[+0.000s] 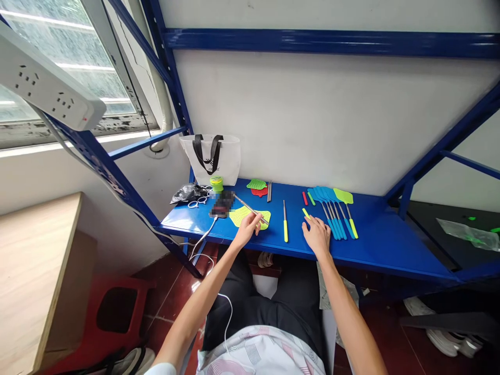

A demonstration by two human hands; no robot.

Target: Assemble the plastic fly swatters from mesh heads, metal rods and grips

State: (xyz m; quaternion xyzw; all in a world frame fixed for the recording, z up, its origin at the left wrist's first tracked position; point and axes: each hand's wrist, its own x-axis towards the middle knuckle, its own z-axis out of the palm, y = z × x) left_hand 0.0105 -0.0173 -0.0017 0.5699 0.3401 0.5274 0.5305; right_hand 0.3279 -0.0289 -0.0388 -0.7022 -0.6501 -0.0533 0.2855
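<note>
My left hand (249,229) is closed around a thin metal rod (247,204), which slants up and to the left over a yellow mesh fly swatter head (236,216) on the blue table. My right hand (317,234) has its fingers on a short yellow handle (306,213), whose far end pokes out past the fingertips. Between the hands lies a metal rod with a yellow handle (285,230). Just right of my right hand, several blue fly swatters (324,194) lie overlapped in a row, with a yellow fly swatter (344,196) at the end.
Red (304,198) and green (311,199) handles lie behind my right hand. Further back are a green swatter head (257,184), a red one (259,192) and metal rods (269,191). A phone (222,204) on a cable, scissors (194,204), a green tub (216,183) and a white bag (230,156) stand left.
</note>
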